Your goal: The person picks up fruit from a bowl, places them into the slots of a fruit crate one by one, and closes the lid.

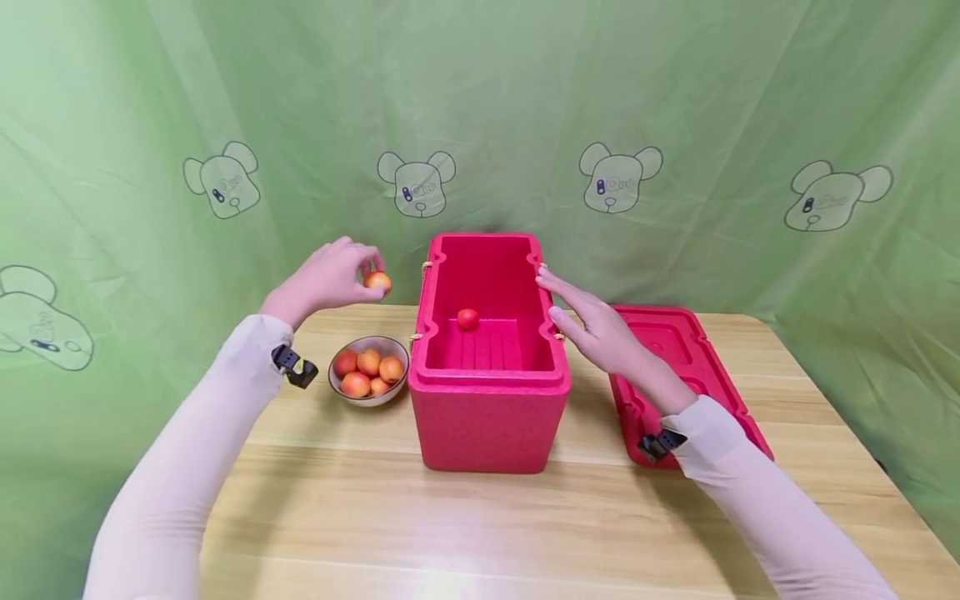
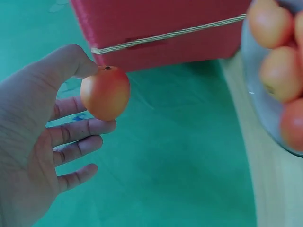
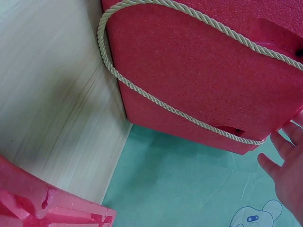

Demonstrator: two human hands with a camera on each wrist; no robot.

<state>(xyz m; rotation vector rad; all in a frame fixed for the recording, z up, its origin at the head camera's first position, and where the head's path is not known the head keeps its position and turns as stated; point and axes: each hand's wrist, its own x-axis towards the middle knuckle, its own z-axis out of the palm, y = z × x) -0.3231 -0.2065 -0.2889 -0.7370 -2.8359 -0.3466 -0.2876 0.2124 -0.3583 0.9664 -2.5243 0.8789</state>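
Above and behind a bowl (image 1: 347, 402), my left hand (image 1: 330, 273) pinches a round orange-red fruit (image 2: 105, 93) between thumb and fingertips. A small dark stem end shows on top of this fruit, and the other fingers spread loosely below it. Several similar fruits (image 1: 356, 384) lie in the bowl. Just right of the bowl stands a deep red foam box (image 1: 491, 429) with its top uncovered. One red fruit (image 1: 468, 319) sits inside, toward the back. My right hand (image 1: 596, 329), fingers mostly straight, touches the box's right rim.
A red lid (image 1: 720, 367) lies on the wooden table (image 1: 337, 517) to the right of the box. Twisted cord (image 3: 161, 102) hangs along the box's side. Behind the table hangs a green curtain (image 1: 510, 100) with printed bear heads.
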